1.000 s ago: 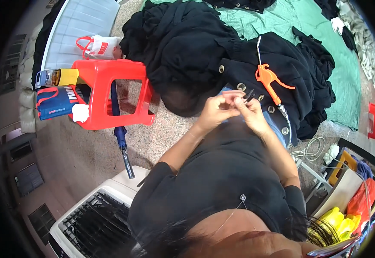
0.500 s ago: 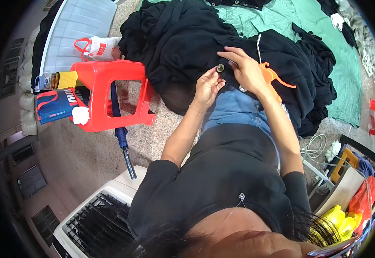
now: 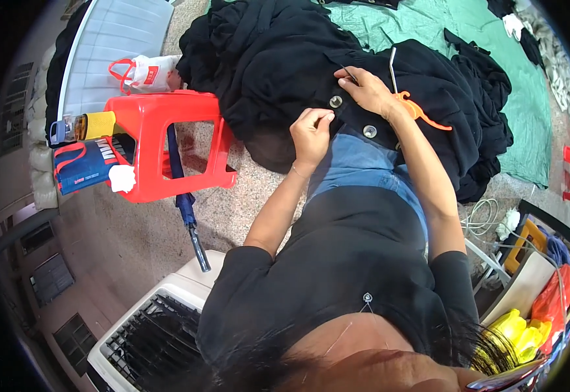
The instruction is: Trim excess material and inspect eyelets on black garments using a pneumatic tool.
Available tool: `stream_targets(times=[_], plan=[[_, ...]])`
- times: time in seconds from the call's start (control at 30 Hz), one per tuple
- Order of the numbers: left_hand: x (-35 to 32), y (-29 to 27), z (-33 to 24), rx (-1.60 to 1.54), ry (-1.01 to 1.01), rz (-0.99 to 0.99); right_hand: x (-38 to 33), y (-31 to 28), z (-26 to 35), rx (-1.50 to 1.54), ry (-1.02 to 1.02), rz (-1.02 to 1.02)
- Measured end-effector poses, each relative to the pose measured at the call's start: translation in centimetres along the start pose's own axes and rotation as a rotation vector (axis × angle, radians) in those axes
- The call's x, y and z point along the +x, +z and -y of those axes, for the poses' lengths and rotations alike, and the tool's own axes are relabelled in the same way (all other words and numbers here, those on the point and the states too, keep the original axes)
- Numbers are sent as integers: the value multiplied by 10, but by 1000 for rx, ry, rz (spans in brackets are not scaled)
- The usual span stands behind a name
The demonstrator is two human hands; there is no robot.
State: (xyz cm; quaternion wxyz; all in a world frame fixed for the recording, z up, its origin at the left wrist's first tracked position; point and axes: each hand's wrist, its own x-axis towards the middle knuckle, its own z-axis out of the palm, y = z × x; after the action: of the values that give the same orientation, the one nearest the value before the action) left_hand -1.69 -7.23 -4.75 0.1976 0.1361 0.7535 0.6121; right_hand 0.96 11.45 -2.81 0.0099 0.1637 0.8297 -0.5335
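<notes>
Sewing step: left hand (image 3: pixel 312 130) pinches thread beside button (image 3: pixel 335 101); right hand (image 3: pixel 366 88) pins black garment (image 3: pixel 422 72); next, steady pull.

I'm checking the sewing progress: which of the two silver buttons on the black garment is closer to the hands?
The upper round silver button, lying between the left hand and right hand; the lower silver button sits nearer the knee.
</notes>
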Motion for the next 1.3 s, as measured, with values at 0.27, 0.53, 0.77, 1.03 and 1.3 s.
stream_targets(times=[0.27,0.53,0.77,1.03,1.3], plan=[[11,0,-39,647,1059,162,-39,16,1,70,16,-403],[28,-6,-21,204,334,334,-98,22,27,486,170,-313],[16,-6,-9,36,352,180,-105,38,37,247,156,-344],[8,-9,-18,122,512,102,-111,41,39,-368,22,-407],[-16,-7,-20,-36,273,119,-119,58,36,-523,-188,-397]])
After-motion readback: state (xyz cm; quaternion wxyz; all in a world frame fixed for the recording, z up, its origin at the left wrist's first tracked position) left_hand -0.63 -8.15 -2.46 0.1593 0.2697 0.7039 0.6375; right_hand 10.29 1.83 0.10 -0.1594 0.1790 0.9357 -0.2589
